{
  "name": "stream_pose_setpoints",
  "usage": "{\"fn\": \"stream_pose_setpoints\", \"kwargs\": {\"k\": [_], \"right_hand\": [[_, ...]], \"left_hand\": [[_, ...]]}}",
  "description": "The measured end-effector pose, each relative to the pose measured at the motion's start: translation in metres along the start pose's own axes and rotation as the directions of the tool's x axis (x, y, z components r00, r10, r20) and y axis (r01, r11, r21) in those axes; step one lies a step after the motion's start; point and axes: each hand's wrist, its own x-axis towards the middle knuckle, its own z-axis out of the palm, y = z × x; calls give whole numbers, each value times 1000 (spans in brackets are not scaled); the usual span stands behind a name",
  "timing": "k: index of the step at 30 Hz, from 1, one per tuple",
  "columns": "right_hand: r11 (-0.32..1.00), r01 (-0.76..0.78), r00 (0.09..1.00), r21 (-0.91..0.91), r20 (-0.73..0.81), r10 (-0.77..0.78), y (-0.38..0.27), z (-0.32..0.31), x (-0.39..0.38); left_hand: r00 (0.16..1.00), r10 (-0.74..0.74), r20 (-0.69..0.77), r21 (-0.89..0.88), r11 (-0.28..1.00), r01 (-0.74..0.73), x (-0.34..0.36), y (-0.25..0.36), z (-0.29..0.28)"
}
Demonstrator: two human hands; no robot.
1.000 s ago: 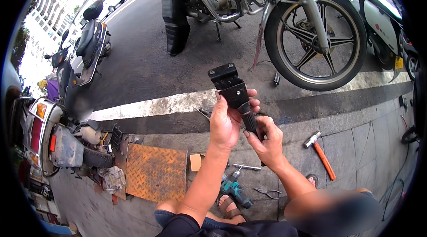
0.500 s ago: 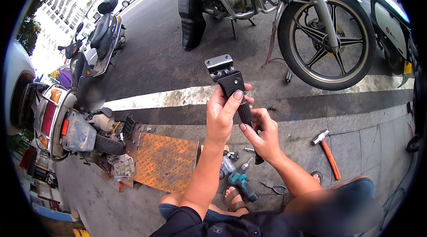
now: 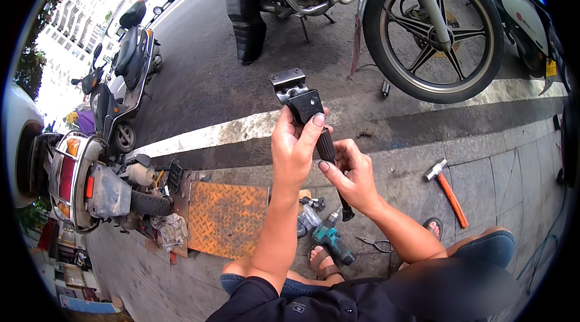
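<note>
A black part [image 3: 307, 104] stands up in front of me, topped by a silver clamp plate with two holes and ending in a ribbed black grip [image 3: 325, 147]. My left hand [image 3: 291, 151] is closed around its body, the thumb pressed along the front. Lower down, my right hand [image 3: 351, 177] pinches the bottom of the grip between thumb and curled fingers. A thin black piece with a wider tip [image 3: 347, 210] sticks out below the right hand; whether it belongs to the same part is hidden by the fingers.
A teal cordless drill [image 3: 334, 243], pliers [image 3: 376, 244] and an orange-handled hammer [image 3: 447, 192] lie on the paving. To the left is a rusty orange metal plate [image 3: 226, 219] beside a scooter [image 3: 109, 192]. Ahead stands a motorcycle [image 3: 432, 35]; a small black cylinder [image 3: 385, 88] lies near its wheel.
The view has shifted slightly, so the motorcycle sits higher and further left. Both hands keep their grip on the black part, nearly unmoved.
</note>
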Motion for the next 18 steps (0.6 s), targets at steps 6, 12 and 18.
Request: {"fn": "stream_pose_setpoints", "kwargs": {"k": [6,12,18], "right_hand": [[1000,14,1000,17,15,-14,4,-3,2],[845,-218,962,488,254,101,10,-12,5],[582,-435,869,688,490,71,5,-14,5]], "left_hand": [[1000,29,12,40,999,-30,2,0,2],[986,-54,157,-501,856,127,5,1,-1],[978,-116,173,-539,820,193,8,-2,-5]]}}
